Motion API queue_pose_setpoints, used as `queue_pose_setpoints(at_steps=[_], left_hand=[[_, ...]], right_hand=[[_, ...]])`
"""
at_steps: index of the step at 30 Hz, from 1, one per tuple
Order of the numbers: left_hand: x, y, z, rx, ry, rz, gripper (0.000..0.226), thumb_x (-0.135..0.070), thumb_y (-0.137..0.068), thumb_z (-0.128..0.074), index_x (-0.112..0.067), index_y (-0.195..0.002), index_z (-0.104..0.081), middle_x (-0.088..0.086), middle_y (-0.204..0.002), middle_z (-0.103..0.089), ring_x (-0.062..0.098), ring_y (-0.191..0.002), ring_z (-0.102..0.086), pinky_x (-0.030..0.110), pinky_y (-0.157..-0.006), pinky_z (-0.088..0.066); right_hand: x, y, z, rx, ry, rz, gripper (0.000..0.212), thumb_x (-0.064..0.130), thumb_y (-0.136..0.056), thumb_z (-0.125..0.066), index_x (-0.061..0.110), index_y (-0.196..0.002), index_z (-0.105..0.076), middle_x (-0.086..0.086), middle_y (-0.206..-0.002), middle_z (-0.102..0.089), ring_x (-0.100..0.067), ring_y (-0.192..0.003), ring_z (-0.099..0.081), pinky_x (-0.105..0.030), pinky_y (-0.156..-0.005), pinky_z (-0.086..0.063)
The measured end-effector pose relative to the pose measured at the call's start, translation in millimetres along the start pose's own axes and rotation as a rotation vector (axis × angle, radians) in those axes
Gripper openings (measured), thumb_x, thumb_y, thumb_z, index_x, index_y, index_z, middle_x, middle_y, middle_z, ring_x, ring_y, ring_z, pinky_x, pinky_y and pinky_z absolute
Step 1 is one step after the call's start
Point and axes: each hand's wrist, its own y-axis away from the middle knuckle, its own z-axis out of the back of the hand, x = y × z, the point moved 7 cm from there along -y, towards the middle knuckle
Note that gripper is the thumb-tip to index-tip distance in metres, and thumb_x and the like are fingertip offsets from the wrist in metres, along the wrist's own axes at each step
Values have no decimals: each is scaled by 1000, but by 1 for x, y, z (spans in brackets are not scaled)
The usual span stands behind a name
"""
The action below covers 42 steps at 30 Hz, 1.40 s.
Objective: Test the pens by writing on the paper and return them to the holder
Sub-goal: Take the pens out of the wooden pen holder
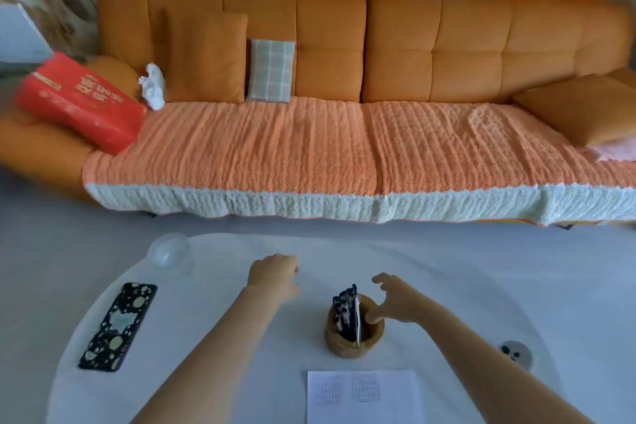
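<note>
A round brown pen holder (pixel 354 342) stands on the white round table (pixel 213 337), with several dark pens (pixel 347 315) upright in it. My right hand (pixel 395 301) hovers at the holder's right rim with fingers spread, thumb touching the rim, holding nothing. My left hand (pixel 275 274) rests curled on the table to the holder's far left, with nothing visible in it. A sheet of white paper (pixel 364 398) with faint printed grids lies near the table's front edge, just in front of the holder.
A phone in a dark patterned case (pixel 118 325) lies at the table's left. A clear glass bowl (pixel 170 251) sits at the far left edge. A small white round thing with dark spots (pixel 514 353) lies at the right. An orange sofa (pixel 344 113) stands beyond the table.
</note>
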Motion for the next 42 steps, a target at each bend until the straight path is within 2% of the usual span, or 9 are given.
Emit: queue_pose_setpoints(at_steps=[5,11,15,17,19,27,33,38,42], left_hand=[[7,-29,-63,3,8,11,41,-21,-88,-55,-21,-128,-49,0,-129,-54,21,-118,-51,29,-93,-39],[-11,-60,-111,-7,131,-103,38,-24,-86,-58,-27,-124,-52,-4,-116,-61,17,-112,-54,31,-89,-42],[-22,-70,-128,38,282,-234,24,-19,-79,-66,-37,-94,-62,-14,-85,-64,11,-89,-64,32,-82,-52],[-25,-67,-127,41,331,-313,34,-6,-76,-64,-40,-77,-57,-15,-77,-62,11,-78,-64,28,-71,-53],[-27,-60,-128,49,351,-361,39,0,-73,-65,-38,-78,-54,-15,-78,-61,11,-75,-63,23,-65,-50],[-21,-20,-139,-11,522,-361,55,-20,-68,-81,-30,-115,-54,-4,-107,-62,10,-88,-65,33,-84,-54],[-21,0,-139,-57,588,-346,61,-22,-72,-77,-33,-126,-50,-3,-115,-60,11,-95,-64,35,-92,-50],[-14,6,-144,-56,679,-360,46,-10,-74,-72,-38,-106,-55,1,-111,-63,16,-94,-66,33,-87,-52],[5,14,-149,-90,778,-368,25,-2,-74,-69,-23,-84,-59,-3,-89,-67,10,-81,-64,26,-77,-49]], right_hand=[[-17,-40,-34,109,162,56,88,31,-74,-76,21,-145,-25,-5,-142,-32,-26,-127,-39,-37,-105,-37],[-21,-63,-49,219,7,216,76,26,-71,-79,29,-134,-35,2,-126,-53,-20,-117,-52,-42,-102,-45],[-27,-60,-49,244,-117,343,85,22,-76,-78,40,-138,-23,9,-132,-50,-10,-118,-52,-30,-98,-47],[-34,-56,-52,239,-184,410,92,26,-73,-81,45,-140,-20,14,-134,-48,-6,-120,-52,-25,-95,-46],[-42,-56,-57,197,-233,455,99,28,-69,-83,47,-140,-18,15,-136,-48,-4,-121,-52,-26,-97,-46],[-56,-47,-79,-87,-287,460,110,23,-60,-89,35,-139,-14,3,-128,-53,-14,-114,-56,-35,-97,-49],[-49,-41,-89,-194,-497,530,104,12,-53,-91,28,-135,-29,6,-123,-55,-10,-112,-56,-24,-84,-50],[-36,-32,-93,-309,-546,608,94,8,-55,-90,32,-129,-38,11,-119,-57,-3,-107,-57,-16,-77,-49],[-8,-14,-89,-382,-338,716,94,19,-54,-91,37,-128,-37,19,-123,-51,11,-108,-50,-9,-84,-43]])
